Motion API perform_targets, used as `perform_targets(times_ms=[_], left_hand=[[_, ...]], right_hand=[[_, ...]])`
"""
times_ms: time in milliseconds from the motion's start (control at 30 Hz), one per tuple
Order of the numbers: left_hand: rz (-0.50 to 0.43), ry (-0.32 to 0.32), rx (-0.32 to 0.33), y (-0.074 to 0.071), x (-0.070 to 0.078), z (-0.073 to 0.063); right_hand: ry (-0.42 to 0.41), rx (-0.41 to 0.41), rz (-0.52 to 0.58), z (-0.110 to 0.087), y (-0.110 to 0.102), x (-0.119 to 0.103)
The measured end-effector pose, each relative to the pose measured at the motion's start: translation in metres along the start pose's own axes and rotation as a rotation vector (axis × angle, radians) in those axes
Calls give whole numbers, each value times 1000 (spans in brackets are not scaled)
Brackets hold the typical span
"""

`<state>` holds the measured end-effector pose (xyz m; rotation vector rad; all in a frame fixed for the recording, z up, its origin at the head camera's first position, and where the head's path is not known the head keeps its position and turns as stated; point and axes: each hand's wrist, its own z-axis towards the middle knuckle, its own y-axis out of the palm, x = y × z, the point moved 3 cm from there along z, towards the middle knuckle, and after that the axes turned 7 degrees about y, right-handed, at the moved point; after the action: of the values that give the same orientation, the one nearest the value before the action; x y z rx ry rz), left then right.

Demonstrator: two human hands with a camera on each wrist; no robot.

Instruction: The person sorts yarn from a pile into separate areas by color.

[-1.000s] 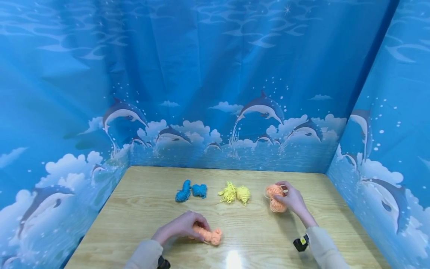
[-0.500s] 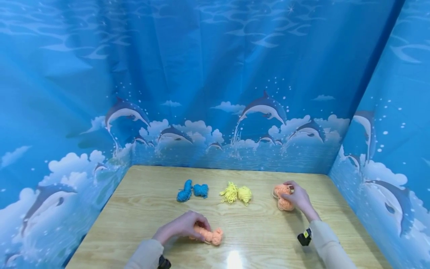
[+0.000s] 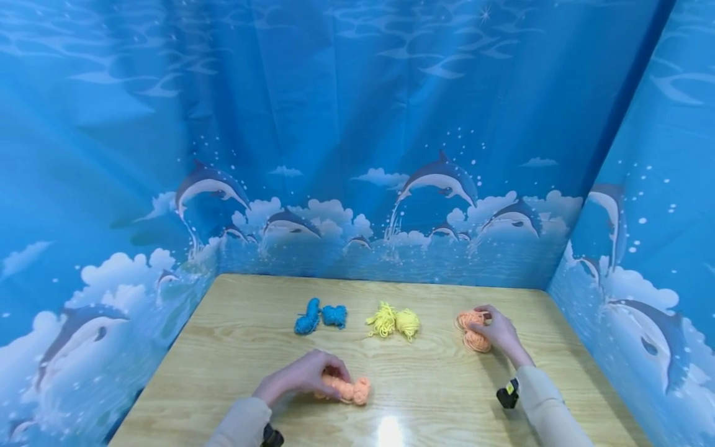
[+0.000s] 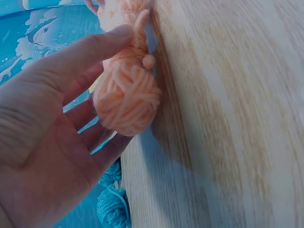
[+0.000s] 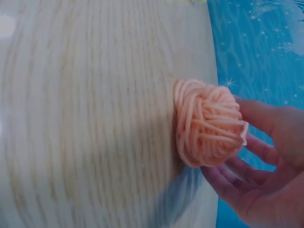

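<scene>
My left hand grips a twisted skein of peach yarn near the front middle of the table. In the left wrist view the thumb lies across the narrow waist of this peach skein, with fingers behind it; its rounded end bulges toward the camera. Farther back on the right, my right hand holds a second peach yarn bundle with two lobes. From the right wrist, one wound lobe of that bundle shows close against the tabletop, thumb and fingers around its far side.
Two bundles of blue yarn lie at the back left of the wooden table. Two yellow yarn bundles sit side by side at the back middle. A blue dolphin-print curtain borders the table's back and sides.
My right hand has shifted a little to the right with its peach yarn bundle, then almost stopped. My left hand keeps its place on the other skein. The head view has turned slightly.
</scene>
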<state>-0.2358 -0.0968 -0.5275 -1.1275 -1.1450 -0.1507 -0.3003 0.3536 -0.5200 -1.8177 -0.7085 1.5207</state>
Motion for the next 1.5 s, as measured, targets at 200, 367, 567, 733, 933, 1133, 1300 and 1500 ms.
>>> perform_targets(times_ms=[200, 367, 567, 733, 933, 1133, 1300, 1500], left_hand=[[-20, 8, 39, -3, 5, -1], [-32, 2, 98, -5, 6, 1], [-25, 24, 148, -8, 7, 9], [-25, 58, 210, -12, 12, 18], [-74, 45, 280, -15, 21, 27], [-102, 36, 320, -16, 30, 37], [-66, 56, 333, -14, 36, 47], [-60, 70, 333, -13, 45, 58]], right_hand=[[-22, 19, 6, -4, -5, 1], [-36, 33, 19, -6, -7, 2], [-39, 42, 20, -6, -6, 4], [-31, 31, 34, -5, -5, 5], [-24, 25, 32, -5, -4, 5], [-12, 21, 37, -5, -3, 5], [-5, 18, 30, -4, -3, 5], [-17, 24, 21, -4, -4, 3]])
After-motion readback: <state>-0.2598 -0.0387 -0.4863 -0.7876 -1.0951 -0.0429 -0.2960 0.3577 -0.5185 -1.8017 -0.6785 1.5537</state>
